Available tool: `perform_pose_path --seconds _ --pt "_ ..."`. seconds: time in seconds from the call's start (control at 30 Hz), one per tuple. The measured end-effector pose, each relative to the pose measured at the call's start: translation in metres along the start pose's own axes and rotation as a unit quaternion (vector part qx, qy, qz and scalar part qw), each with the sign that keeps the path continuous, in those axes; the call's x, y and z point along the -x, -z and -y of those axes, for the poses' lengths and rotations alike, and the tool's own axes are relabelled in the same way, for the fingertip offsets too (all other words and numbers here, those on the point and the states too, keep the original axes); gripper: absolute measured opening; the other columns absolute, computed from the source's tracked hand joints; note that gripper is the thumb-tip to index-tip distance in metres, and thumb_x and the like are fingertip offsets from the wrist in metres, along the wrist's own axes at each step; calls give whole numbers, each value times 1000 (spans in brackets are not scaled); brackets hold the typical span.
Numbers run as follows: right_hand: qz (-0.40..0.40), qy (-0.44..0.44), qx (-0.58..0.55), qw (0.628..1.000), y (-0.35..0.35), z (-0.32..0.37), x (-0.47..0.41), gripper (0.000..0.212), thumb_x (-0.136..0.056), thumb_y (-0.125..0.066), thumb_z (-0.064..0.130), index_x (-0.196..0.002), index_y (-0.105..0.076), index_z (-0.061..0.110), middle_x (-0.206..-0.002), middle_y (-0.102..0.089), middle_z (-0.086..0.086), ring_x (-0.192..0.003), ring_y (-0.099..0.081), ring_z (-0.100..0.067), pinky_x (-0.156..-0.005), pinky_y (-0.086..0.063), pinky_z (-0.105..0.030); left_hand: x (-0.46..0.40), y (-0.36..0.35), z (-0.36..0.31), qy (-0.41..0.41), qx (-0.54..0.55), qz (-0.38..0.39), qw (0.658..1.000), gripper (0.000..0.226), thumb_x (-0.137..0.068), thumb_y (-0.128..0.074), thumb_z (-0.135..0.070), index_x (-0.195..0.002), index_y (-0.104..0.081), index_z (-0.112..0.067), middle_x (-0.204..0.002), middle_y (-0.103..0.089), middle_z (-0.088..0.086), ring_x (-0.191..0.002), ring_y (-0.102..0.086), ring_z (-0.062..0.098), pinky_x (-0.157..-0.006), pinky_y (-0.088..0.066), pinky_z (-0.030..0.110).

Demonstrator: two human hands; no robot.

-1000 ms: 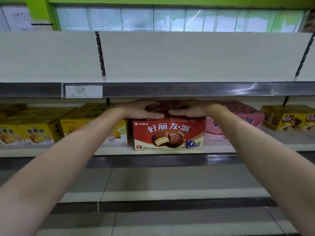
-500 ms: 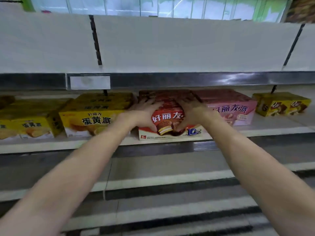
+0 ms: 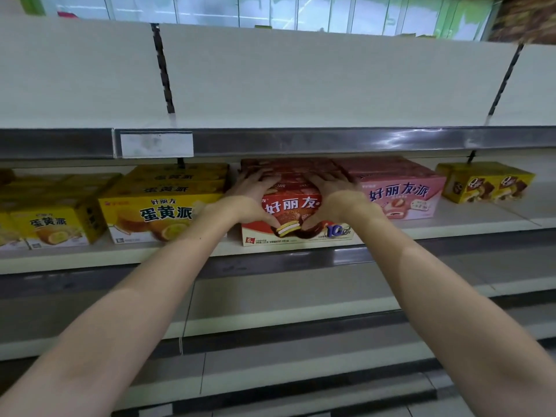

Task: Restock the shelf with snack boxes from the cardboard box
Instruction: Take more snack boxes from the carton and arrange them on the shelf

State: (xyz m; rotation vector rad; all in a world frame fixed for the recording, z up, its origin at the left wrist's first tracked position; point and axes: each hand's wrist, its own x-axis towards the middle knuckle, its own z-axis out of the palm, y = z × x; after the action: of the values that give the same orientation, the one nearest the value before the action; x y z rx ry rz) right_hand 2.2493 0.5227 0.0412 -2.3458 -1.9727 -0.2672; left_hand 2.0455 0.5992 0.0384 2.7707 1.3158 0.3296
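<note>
Left hand (image 3: 252, 195) and right hand (image 3: 332, 194) grip the red box (image 3: 296, 216) from both sides, its long axis across the shelf (image 3: 180, 254).

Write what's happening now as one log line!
left hand + right hand: gripping red cardboard snack box | place: middle shelf | neighbours: yellow box, pink box
</note>
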Motion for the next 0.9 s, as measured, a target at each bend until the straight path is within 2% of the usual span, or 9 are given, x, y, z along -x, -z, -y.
perform_pose_path --seconds 0.23,0.4,0.53,0.63,0.73,0.8,0.9 --pt "-17 8 4 1000 0 4 3 125 -50 -81 75 -154 -23 36 -156 -38 4 -142 -34 -32 -114 -28 -55 -3 1 -2 1 9 -3 1000 121 -58 -90 -53 -155 -20 -36 -161 -23 3 -146 -21 31 -117 -25 47" --pt "-14 29 -37 999 3 -2 8 123 -51 -80 75 -154 -22 36 -158 -34 3 -144 -30 -29 -118 -24 -51 -2 1 -8 22 -31 6 999 118 -60 -85 -60 -154 -16 -40 -162 -20 1 -147 -20 31 -117 -27 51" --pt "-23 37 -104 994 11 -22 16 120 -53 -82 71 -153 -28 32 -159 -29 0 -147 -26 -26 -120 -23 -45 -6 6 -28 -34 -50 21 998 102 -69 -74 -67 -152 -20 -42 -160 -23 0 -145 -21 30 -117 -22 53" --pt "-31 14 -125 992 11 -47 21 124 -50 -84 68 -153 -27 29 -156 -33 -4 -142 -33 -30 -117 -29 -49 -9 8 -51 -75 -63 -7 995 95 -74 -68 -70 -153 -23 -40 -160 -24 0 -146 -22 29 -118 -18 50" --pt "-32 -22 -113 993 10 -79 24 127 -51 -83 70 -155 -21 33 -157 -31 -3 -144 -27 -31 -117 -27 -52 -18 6 -80 -111 -11 -17 994 94 -78 -69 -64 -154 -20 -38 -162 -22 3 -148 -22 28 -120 -22 45" --pt "-25 -37 -109 993 8 -106 26 117 -62 -84 59 -155 -22 26 -160 -26 -5 -147 -23 -32 -118 -26 -51 -28 3 -104 -136 -25 -34 990 91 -80 -67 -61 -154 -21 -36 -161 -23 1 -147 -23 27 -119 -24 46" --pt "-46 -33 -105 993 5 -147 25 110 -63 -87 47 -154 -28 25 -160 -26 -5 -147 -23 -29 -118 -25 -47 -45 -3 -142 -165 -51 -30 984 95 -78 -63 -69 -155 -18 -35 -162 -20 0 -148 -21 29 -118 -23 49"
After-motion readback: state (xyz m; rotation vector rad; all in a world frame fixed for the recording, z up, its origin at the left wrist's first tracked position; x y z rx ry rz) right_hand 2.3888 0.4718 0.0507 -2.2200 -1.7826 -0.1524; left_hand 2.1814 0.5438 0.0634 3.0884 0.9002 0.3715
